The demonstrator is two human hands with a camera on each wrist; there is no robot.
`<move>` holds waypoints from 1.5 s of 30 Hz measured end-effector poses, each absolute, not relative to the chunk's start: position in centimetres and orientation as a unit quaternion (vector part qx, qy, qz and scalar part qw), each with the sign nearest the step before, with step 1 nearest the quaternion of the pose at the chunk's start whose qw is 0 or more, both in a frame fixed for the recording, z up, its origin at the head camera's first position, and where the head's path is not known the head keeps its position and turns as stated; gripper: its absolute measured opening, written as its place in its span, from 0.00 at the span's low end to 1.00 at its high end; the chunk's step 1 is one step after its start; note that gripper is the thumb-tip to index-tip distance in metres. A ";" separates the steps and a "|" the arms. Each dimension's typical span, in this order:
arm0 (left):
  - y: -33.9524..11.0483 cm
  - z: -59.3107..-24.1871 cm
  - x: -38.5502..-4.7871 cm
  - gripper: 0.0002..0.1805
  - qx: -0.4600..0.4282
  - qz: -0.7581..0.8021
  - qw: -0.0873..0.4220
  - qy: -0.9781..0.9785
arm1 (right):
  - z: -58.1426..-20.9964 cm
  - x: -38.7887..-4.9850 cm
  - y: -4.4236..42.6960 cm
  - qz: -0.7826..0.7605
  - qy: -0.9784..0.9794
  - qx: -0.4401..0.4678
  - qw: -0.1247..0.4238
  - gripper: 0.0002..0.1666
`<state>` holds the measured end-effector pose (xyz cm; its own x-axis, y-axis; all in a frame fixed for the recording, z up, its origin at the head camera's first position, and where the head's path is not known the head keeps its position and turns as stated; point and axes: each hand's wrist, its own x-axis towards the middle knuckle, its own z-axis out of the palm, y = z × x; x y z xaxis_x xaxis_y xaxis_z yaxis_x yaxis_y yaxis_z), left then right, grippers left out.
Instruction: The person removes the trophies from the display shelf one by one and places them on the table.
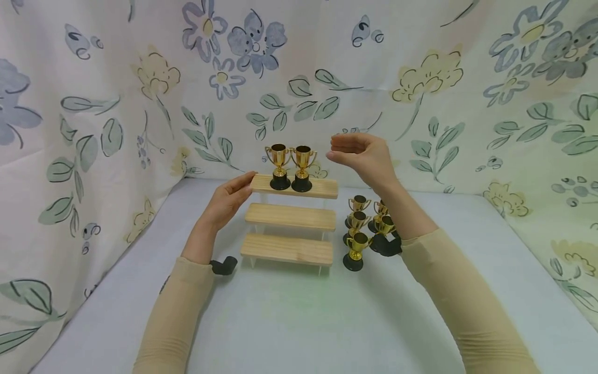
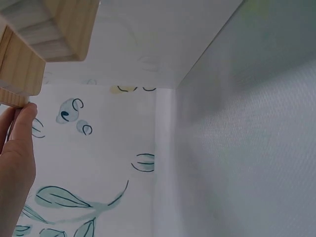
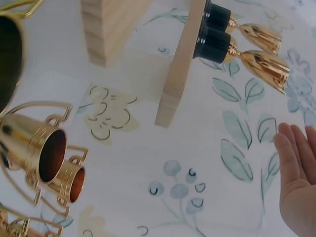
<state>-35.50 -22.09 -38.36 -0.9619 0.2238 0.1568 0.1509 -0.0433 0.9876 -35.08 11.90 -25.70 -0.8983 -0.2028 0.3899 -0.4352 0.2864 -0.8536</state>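
Note:
A three-tier wooden display stand [image 1: 289, 248] stands mid-table in the head view. Two gold trophy cups [image 1: 302, 158] with black bases sit side by side on its top shelf, left of its middle. At that shelf's left end, my left hand [image 1: 226, 202] holds the edge between thumb and fingers; the left wrist view shows its fingertips at the wood [image 2: 19, 98]. My right hand [image 1: 366, 156] hovers right of the two cups, thumb apart from the fingers and nothing between them. Below it, several more trophy cups [image 1: 356, 249] stand on the table, partly hidden by my right forearm.
A white cloth [image 1: 280, 327] covers the table. Floral fabric [image 1: 299, 62] hangs behind and along both sides. The middle shelf [image 1: 289, 216] and the bottom shelf hold no cups. Black wrist mounts [image 1: 224, 265] stick out beneath both forearms.

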 end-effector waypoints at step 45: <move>-21.9 -38.1 -35.4 0.30 0.125 0.721 0.028 0.681 | -27.3 -36.9 7.7 0.535 -0.820 0.180 0.096 0.23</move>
<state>-35.38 -21.88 -38.10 -0.9670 0.2113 0.1422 0.1300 -0.0704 0.9890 -36.91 7.66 -27.34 -0.9165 -0.1926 0.3506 -0.3985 0.3628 -0.8424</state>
